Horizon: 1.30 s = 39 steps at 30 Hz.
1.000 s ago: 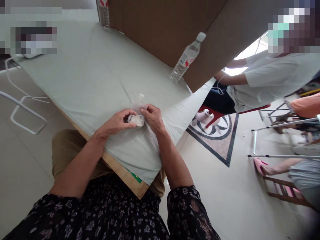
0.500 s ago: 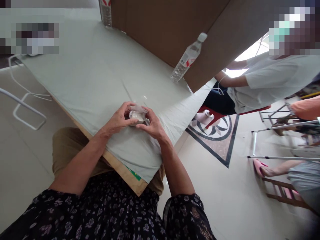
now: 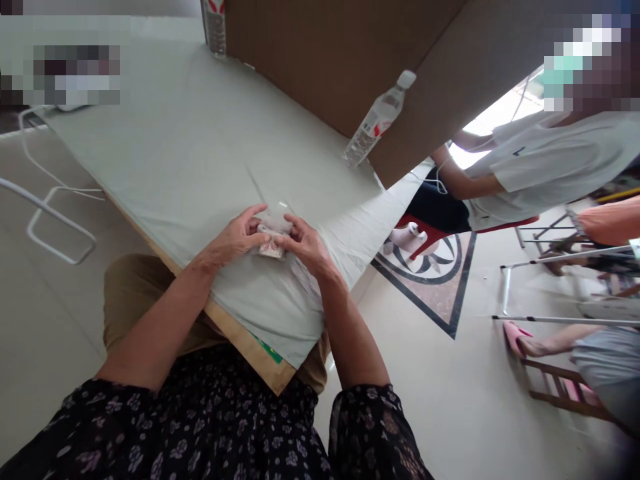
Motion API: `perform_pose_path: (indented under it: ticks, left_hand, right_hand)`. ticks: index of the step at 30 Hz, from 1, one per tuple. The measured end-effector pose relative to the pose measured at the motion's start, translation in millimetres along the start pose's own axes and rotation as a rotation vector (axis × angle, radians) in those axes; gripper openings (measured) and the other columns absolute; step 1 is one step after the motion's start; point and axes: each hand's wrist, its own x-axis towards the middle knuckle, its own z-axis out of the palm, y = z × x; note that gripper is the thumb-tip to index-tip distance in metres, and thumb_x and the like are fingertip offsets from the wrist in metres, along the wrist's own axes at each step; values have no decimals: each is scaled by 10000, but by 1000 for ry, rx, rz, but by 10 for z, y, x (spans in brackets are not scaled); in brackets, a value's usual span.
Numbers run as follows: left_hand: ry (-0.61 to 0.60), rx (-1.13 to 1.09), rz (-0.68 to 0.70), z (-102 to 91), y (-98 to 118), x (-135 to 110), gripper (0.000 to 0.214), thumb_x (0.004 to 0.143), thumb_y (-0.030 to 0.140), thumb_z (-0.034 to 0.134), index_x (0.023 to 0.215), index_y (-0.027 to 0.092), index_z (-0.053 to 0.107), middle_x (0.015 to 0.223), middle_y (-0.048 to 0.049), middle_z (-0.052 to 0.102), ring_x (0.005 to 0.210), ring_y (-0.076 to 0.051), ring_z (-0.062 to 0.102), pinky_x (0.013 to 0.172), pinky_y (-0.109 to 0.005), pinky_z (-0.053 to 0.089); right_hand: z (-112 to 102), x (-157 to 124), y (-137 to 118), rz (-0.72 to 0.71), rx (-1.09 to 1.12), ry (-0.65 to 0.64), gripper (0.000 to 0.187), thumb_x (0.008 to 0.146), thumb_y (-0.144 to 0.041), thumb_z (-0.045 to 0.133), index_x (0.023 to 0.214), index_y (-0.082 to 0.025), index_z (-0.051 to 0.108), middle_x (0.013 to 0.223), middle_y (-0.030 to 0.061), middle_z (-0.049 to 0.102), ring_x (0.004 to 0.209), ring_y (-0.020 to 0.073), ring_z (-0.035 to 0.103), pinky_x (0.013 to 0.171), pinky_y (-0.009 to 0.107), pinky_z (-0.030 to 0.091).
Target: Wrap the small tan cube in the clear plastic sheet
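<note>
small wrapped packet (image 3: 271,250), near frame centre, clamped between left hand (image 3: 236,239) and right hand (image 3: 311,249), red-printed end protruding below thumbs

1. The widest passage I can see is the bare cloth on the tabletop (image 3: 165,133): a flat hand could sweep along the left edge from the near corner to the far end.
2. Across the far side, tall cardboard (image 3: 320,60) blocks any straight reach; one end stops near the right edge.
3. A bottle (image 3: 375,123) stands just before that end, pinching the lane there; a second bottle (image 3: 216,30) guards the other end.
4. Toward the near corner, the left hand (image 3: 235,237) and right hand (image 3: 310,247), with a small packet (image 3: 271,248) between them, take up the middle.
5. A white cable (image 3: 25,143) hangs off the left edge's far end.
</note>
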Motion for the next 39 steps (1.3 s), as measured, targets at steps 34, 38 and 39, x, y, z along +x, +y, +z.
perform_pose_path:
  ticks: [34, 38, 39]
  left_hand:
    - [307, 469, 223, 50, -167, 32, 456, 983, 389, 502, 1341, 168, 676, 1189, -111, 757, 1070, -233, 678, 1013, -371, 531]
    - [278, 444, 199, 18, -152, 40, 436, 973, 421, 515, 1276, 177, 712, 1225, -118, 750, 1088, -248, 673, 1023, -401, 540]
    - [274, 458, 195, 17, -148, 42, 441, 954, 420, 542, 1276, 171, 712, 1219, -117, 750, 1075, -245, 672, 1020, -401, 541]
  right_hand:
    - [194, -247, -40, -513, -812, 93, 251, 985, -324, 623, 1186, -328, 773, 1396, 69, 691, 1408, 314, 523, 1182, 529, 367]
    - [194, -273, 39, -527, -826, 101, 327, 958, -285, 632, 1257, -347, 748, 1522, 72, 606, 1449, 334, 502, 1190, 563, 373]
    - [194, -275, 51, -539, -823, 111, 331, 951, -280, 635, 1255, -348, 747, 1525, 71, 602, 1445, 332, 511, 1189, 565, 383]
